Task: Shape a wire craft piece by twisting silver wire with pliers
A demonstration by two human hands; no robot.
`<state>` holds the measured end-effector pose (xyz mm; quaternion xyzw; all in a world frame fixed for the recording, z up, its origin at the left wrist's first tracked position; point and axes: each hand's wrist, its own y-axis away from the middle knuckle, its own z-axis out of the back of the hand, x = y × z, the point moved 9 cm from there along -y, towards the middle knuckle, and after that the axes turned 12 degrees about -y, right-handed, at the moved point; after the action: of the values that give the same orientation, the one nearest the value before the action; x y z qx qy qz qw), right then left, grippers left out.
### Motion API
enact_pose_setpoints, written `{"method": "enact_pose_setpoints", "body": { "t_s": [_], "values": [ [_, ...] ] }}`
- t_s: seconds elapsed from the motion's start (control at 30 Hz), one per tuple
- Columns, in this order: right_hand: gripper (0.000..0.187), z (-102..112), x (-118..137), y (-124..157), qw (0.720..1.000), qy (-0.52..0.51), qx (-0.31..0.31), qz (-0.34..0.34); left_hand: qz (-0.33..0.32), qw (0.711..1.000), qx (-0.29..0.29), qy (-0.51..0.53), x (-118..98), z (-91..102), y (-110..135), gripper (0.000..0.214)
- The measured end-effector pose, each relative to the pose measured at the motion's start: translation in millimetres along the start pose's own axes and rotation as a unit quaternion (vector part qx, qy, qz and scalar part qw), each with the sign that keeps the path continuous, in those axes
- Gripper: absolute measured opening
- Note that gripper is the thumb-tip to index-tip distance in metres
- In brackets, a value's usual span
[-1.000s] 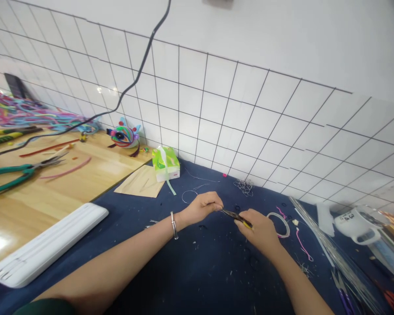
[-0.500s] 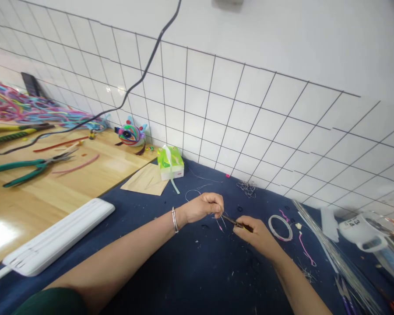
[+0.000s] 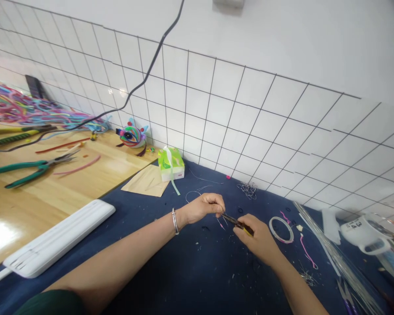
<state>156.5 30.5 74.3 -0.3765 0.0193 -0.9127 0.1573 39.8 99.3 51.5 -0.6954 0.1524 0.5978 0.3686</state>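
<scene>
My left hand (image 3: 207,206), with a silver bangle at the wrist, pinches a thin wire (image 3: 193,192) that loops out behind the fingers. Short wire ends and a small pink bit (image 3: 221,225) hang just below the fingertips. My right hand (image 3: 253,232) is closed around pliers (image 3: 234,220) with yellow-and-black handles. The jaws point left and meet the wire right at the left fingertips; the exact contact is too small to make out.
Dark blue cloth (image 3: 184,271) lies under my hands, with a tape roll (image 3: 281,230), tangled wire (image 3: 247,190) and a bundle of straight wires (image 3: 344,256) on it. A tissue pack (image 3: 171,164) stands behind. Green-handled pliers (image 3: 26,171) and a white power strip (image 3: 61,238) are at left.
The plier handles have turned slightly in my right hand, and the jaws have shifted a little at the left fingertips. My left hand keeps its pinch. The view has moved slightly.
</scene>
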Motion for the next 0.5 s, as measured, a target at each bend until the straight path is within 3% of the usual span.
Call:
{"method": "enact_pose_setpoints", "body": {
  "t_s": [0.17, 0.5],
  "values": [
    [0.014, 11, 4, 2, 0.996, 0.061, -0.051, 0.027, -0.010, 0.999, -0.029, -0.023, -5, 6.8, -1, 0.015],
    [0.017, 8, 4, 3, 1.000, 0.023, -0.008, -0.002, -0.035, 0.996, -0.026, -0.076, -16, 4.9, -1, 0.014]
  ]
}}
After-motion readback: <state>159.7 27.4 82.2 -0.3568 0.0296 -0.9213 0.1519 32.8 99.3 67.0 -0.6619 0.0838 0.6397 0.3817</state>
